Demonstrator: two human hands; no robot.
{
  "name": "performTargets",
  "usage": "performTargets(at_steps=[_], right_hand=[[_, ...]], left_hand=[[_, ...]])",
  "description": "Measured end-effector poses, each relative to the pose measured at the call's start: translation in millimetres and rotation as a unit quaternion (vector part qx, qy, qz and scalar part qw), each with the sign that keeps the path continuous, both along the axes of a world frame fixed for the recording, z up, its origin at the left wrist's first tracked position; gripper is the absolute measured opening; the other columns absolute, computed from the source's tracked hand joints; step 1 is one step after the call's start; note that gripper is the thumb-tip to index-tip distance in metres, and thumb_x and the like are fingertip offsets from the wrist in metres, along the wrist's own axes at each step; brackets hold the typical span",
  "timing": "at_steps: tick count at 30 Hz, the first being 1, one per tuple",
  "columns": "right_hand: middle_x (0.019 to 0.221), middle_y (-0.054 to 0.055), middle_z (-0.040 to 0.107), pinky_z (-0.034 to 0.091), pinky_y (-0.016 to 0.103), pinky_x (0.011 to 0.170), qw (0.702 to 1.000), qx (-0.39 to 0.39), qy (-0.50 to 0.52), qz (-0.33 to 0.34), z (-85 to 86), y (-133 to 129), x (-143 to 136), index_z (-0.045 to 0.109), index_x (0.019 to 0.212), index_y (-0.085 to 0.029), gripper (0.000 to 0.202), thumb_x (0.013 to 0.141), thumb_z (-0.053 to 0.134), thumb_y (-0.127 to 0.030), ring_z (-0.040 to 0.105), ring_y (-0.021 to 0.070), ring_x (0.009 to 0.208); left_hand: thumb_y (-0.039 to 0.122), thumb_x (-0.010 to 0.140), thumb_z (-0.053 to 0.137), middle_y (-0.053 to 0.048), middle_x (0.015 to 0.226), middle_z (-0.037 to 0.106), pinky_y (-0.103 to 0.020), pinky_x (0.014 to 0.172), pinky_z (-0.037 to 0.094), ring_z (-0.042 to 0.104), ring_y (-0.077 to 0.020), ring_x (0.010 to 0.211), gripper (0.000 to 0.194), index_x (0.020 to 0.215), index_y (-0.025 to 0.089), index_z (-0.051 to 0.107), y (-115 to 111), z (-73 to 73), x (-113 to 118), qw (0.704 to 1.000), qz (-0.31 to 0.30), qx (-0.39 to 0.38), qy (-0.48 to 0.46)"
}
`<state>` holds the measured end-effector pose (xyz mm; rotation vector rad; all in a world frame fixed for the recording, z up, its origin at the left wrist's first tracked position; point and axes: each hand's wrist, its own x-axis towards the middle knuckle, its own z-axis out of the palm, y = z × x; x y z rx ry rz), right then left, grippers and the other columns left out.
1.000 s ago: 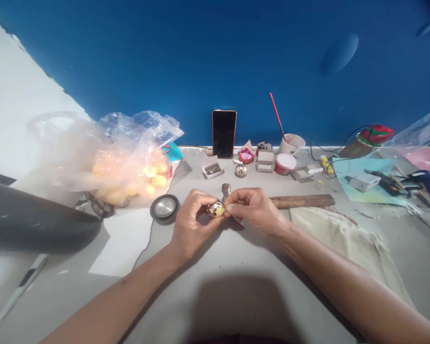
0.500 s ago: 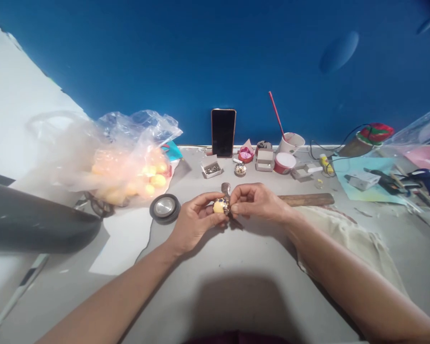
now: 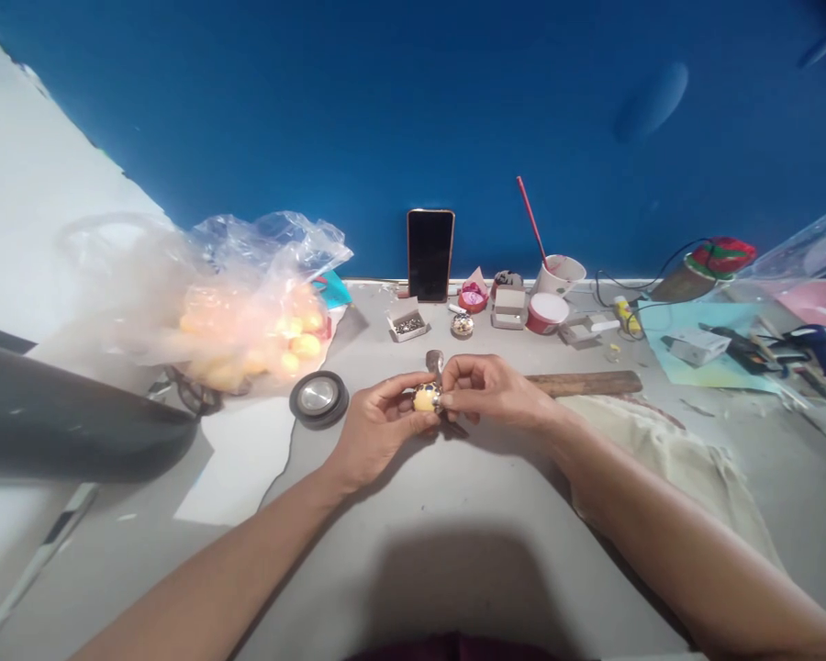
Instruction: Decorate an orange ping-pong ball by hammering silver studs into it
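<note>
My left hand (image 3: 378, 418) is closed round a small yellow ball (image 3: 427, 401), held between thumb and fingers. Dark and shiny studs cover part of the ball's upper and right side. Against that right side, my right hand (image 3: 478, 390) is closed in a pinch; what its fingertips hold is too small to make out. Behind and beneath the hands lies a hammer (image 3: 585, 384), its metal head by the ball and its wooden handle pointing right. Beyond the hands stands an open small box (image 3: 408, 323) of shiny metal bits, with a studded ball (image 3: 462, 325) beside it.
Left of my hands sits a round dark-rimmed metal lid-like disc (image 3: 318, 398). A clear plastic bag (image 3: 248, 285) holds yellow balls. A phone (image 3: 430, 255) leans on the blue wall. Farther right are a paper cup (image 3: 561, 274), a red-and-white tub (image 3: 548, 313) and a pale cloth (image 3: 661, 459).
The ball has turned slightly in my left hand, showing more studs along its top. My right fingertips have shifted a little over its right side.
</note>
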<state>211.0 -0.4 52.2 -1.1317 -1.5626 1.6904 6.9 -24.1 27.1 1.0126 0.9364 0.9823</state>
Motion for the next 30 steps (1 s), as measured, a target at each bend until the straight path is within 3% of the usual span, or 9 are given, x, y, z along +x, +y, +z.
performTargets(at_steps=[6, 14, 20, 24, 28, 30], right_hand=[[0.064, 0.002, 0.069, 0.036, 0.024, 0.049, 1.000, 0.007, 0.003, -0.030, 0.0, -1, -5, 0.062, 0.072, -0.019, 0.027, 0.075, 0.080, -0.039, 0.053, 0.0115, 0.054], [0.056, -0.002, 0.063, 0.034, 0.023, 0.048, 0.997, -0.011, -0.052, -0.049, 1.6, -4, -11, 0.058, 0.067, -0.020, 0.027, 0.076, 0.079, -0.034, 0.051, 0.0097, 0.050], [0.066, 0.002, 0.068, 0.039, 0.023, 0.050, 0.999, 0.006, 0.032, -0.038, -7.8, 6, 0, 0.059, 0.071, -0.019, 0.048, 0.085, 0.069, -0.064, 0.048, 0.0089, 0.052], [0.066, 0.001, 0.067, 0.035, 0.024, 0.050, 0.996, 0.050, -0.038, -0.069, -12.5, 10, 4, 0.061, 0.072, -0.018, 0.043, 0.084, 0.071, -0.059, 0.046, 0.0086, 0.051], [0.064, 0.000, 0.066, 0.035, 0.025, 0.053, 0.987, 0.069, -0.113, -0.094, -9.7, 14, 11, 0.062, 0.073, -0.019, 0.035, 0.084, 0.071, -0.052, 0.049, 0.0106, 0.054], [0.067, 0.000, 0.066, 0.037, 0.026, 0.056, 0.974, 0.113, -0.171, -0.098, -5.7, 17, 18, 0.063, 0.074, -0.020, 0.031, 0.081, 0.072, -0.049, 0.054, 0.0132, 0.060]], left_hand=[[0.029, 0.063, 0.097, -0.008, 0.081, 0.081, -0.042, 0.072, 0.066, 0.077, -0.0245, 0.073, 0.059, 0.115, 0.013, 0.075, 1, -1.4, -1, 1.000, 0.010, -0.007, 0.006], [0.024, 0.062, 0.096, -0.007, 0.077, 0.080, -0.036, 0.069, 0.064, 0.074, -0.0193, 0.065, 0.059, 0.115, 0.011, 0.075, 1, -2.8, 0, 0.999, 0.003, -0.035, -0.010], [0.024, 0.066, 0.095, -0.010, 0.090, 0.080, -0.033, 0.066, 0.061, 0.074, -0.0204, 0.072, 0.052, 0.113, 0.014, 0.076, 4, -6.0, -3, 0.996, -0.022, -0.050, -0.075], [0.027, 0.069, 0.093, -0.010, 0.096, 0.080, -0.027, 0.062, 0.056, 0.071, -0.0159, 0.070, 0.043, 0.108, 0.016, 0.079, 5, -4.4, -5, 0.991, -0.011, -0.072, -0.115], [0.023, 0.067, 0.090, -0.011, 0.094, 0.080, -0.024, 0.061, 0.051, 0.064, -0.0119, 0.066, 0.036, 0.099, 0.014, 0.081, 9, -2.9, -4, 0.992, 0.021, -0.079, -0.097], [0.023, 0.066, 0.089, -0.011, 0.094, 0.080, -0.025, 0.061, 0.051, 0.062, -0.0113, 0.064, 0.035, 0.099, 0.014, 0.081, 12, -3.5, -5, 0.993, 0.036, -0.075, -0.082]])
